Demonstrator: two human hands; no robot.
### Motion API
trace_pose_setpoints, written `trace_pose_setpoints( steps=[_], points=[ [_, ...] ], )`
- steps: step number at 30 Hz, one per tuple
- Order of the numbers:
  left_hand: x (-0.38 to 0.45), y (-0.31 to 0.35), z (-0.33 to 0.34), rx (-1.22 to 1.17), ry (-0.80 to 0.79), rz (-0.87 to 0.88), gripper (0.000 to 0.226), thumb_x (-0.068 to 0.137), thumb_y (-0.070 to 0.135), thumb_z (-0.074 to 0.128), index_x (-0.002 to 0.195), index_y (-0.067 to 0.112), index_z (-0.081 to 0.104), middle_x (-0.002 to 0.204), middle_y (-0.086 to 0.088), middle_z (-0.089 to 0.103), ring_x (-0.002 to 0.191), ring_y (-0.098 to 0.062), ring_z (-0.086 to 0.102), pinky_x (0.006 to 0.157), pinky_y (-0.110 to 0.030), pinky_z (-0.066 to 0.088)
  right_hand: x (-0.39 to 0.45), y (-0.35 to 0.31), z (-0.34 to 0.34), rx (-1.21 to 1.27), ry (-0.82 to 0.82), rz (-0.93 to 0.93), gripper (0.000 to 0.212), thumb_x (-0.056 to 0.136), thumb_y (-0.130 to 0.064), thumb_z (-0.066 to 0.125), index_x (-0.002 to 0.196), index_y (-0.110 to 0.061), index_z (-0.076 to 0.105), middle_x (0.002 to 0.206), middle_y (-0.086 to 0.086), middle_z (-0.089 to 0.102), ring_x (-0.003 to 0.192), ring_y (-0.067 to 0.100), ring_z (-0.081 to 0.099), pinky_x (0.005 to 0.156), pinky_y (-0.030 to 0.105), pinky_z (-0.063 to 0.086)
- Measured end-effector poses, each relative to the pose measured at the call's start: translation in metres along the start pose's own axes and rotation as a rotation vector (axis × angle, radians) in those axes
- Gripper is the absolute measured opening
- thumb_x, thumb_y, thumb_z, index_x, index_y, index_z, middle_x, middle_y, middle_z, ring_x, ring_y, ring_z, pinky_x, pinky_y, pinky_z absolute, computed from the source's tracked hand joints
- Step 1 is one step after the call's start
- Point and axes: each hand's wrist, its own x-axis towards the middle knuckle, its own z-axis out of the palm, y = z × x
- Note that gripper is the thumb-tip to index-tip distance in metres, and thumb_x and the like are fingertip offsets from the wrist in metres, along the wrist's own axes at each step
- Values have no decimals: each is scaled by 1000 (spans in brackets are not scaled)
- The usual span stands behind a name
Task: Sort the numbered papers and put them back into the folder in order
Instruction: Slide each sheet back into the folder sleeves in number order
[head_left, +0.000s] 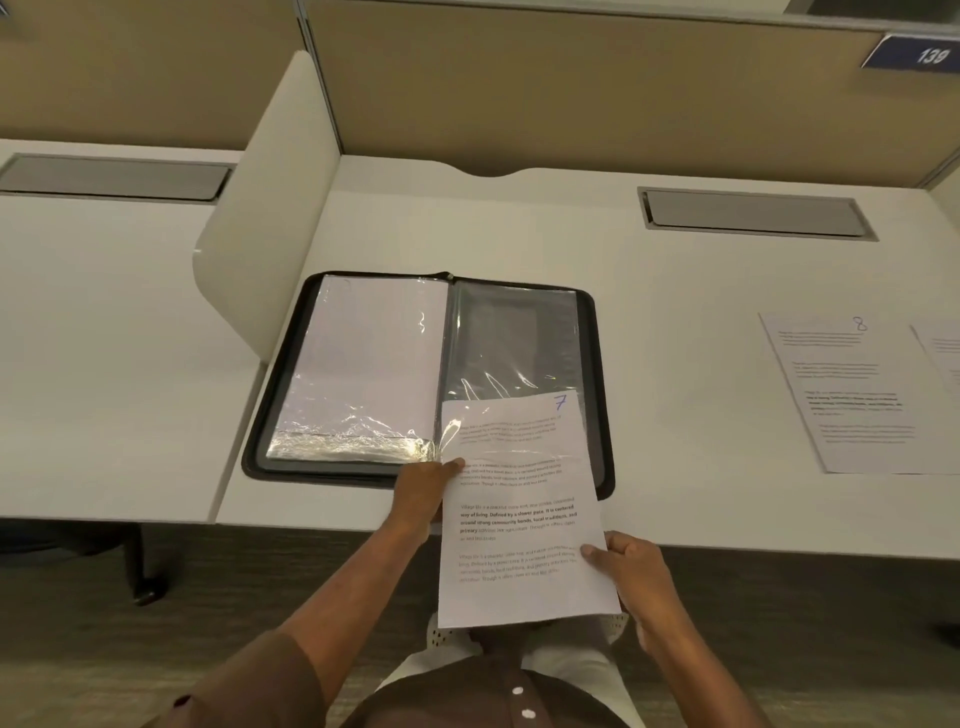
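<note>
We have sheet 7 (519, 493) partway into the right-hand clear sleeve (514, 338) of the open folder (602, 364): its top edge, with the blue handwritten 7 at the corner, lies under the plastic, while the lower half hangs out past the front edge of the worktop (675, 270) towards our lap. The page is white, flat apart from a slight bow, with blocks of printed text, one of them bold. Our right hand (631, 571) pinches its lower right edge between thumb and curled fingers, and our left hand (423, 491) rests at the page's left edge by the mouth of the sleeve, its fingers hidden, so we cannot tell whether it grips the plastic or only steadies it. The left-hand sleeve (363, 364) already holds a pale sheet, its number unreadable, so we judge the earlier pages filed. Sheet 8 (852, 389) lies well apart to the right on the worktop, with the edge of another page (943, 358) just beside it; those are left to do. A white divider panel (270, 228) stands to the left of the folder.
</note>
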Motion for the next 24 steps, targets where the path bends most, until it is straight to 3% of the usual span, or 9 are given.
trace_pose_setpoints(
  steps=[4,6,8,13,16,19,22,24],
  points=[
    [-5,-5,-8,41,42,65,25,98,29,63,98,4,68,91,-12,75,85,-29,74,84,-45,60,13,-3,5,7,10,-18,7,95,-13,69,99,-9,73,89,1,79,78,20,76,65,29,61],
    [-9,-11,-13,70,26,84,22,99,28,62,96,7,68,90,-10,76,82,-27,75,77,-44,62,20,-4,6,42,18,-10,7,95,-14,69,99,-10,73,93,3,79,83,22,76,68,30,62],
    [-14,-14,-15,83,-5,54,15,99,25,63,99,11,67,94,-8,75,84,-25,74,67,-37,60,27,-7,9,74,33,-7,7,95,-15,69,100,-12,72,97,3,78,88,24,74,69,30,60],
    [-14,-16,-15,93,-49,72,12,97,18,67,95,7,70,99,-7,75,82,-19,74,62,-26,56,35,-5,21,106,134,-67,6,100,-22,63,103,-24,66,109,2,71,98,22,67,76,30,57],
    [-10,-13,-9,32,-11,86,15,95,17,69,90,3,71,95,-9,76,78,-19,74,61,-25,57,29,9,21,-170,389,-440,20,100,-26,63,116,-37,57,118,-11,60,107,10,60,85,29,55],
    [-8,-14,-4,43,13,108,20,97,21,66,89,3,72,93,-10,76,78,-21,74,64,-27,59,30,20,25,-583,269,-853,32,99,-19,64,128,-32,59,129,-11,61,124,0,51,104,24,46],
    [-6,-13,-5,77,-11,90,30,101,32,59,92,6,72,90,-10,76,79,-24,74,68,-31,59,40,19,45,-912,139,-961,40,101,-33,58,140,-24,57,145,-3,56,137,3,38,117,29,28],
    [-7,-10,-9,202,-25,118,35,103,37,54,89,9,69,84,-7,74,73,-20,73,65,-30,59,46,13,58,-1010,86,-926,54,105,-50,33,149,-22,48,155,-2,45,144,9,33,117,27,9]
  ],
)
